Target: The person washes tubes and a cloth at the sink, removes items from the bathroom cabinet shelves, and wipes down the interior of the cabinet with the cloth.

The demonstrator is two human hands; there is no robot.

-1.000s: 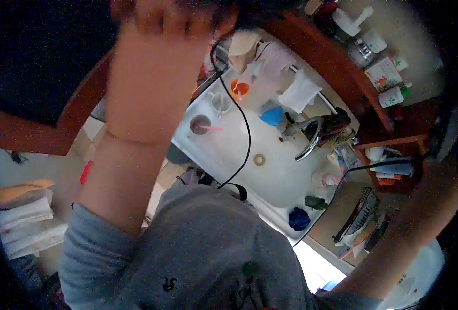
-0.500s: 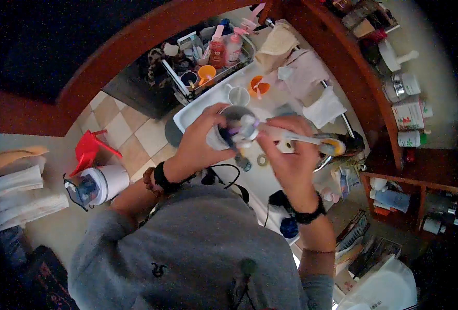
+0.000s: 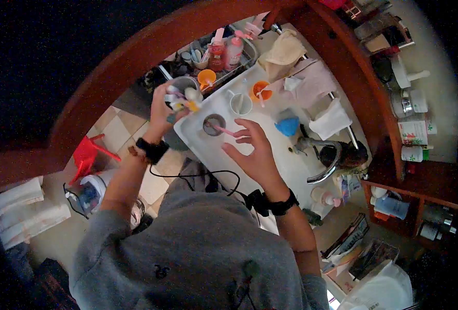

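My left hand [image 3: 160, 114] is closed around a clear cup [image 3: 187, 82] at the far left end of the white sink counter. Several toothbrushes [image 3: 179, 101], with white and yellow parts, stick out of it, slightly blurred. My right hand [image 3: 256, 152] is open over the counter, thumb and fingers apart. Just left of its fingertips, a pink-handled toothbrush [image 3: 222, 129] leans out of a grey cup [image 3: 213, 120]; I cannot tell whether they touch. Beyond stand a white mug [image 3: 241, 105] and an orange cup [image 3: 261, 89].
A blue cloth-like item [image 3: 287, 126] lies near the chrome faucet [image 3: 328, 168]. Towels [image 3: 311, 80] hang on a rail at the back. A wire rack with pump bottles [image 3: 233, 51] and another orange cup [image 3: 206, 77] stands behind left. A red stool [image 3: 87, 157] is on the tiled floor.
My left hand has carried the clear cup away to the left. My right hand has let go of the white-handled brush and moved down-left, its fingers now spread. The grey cup has come into view.
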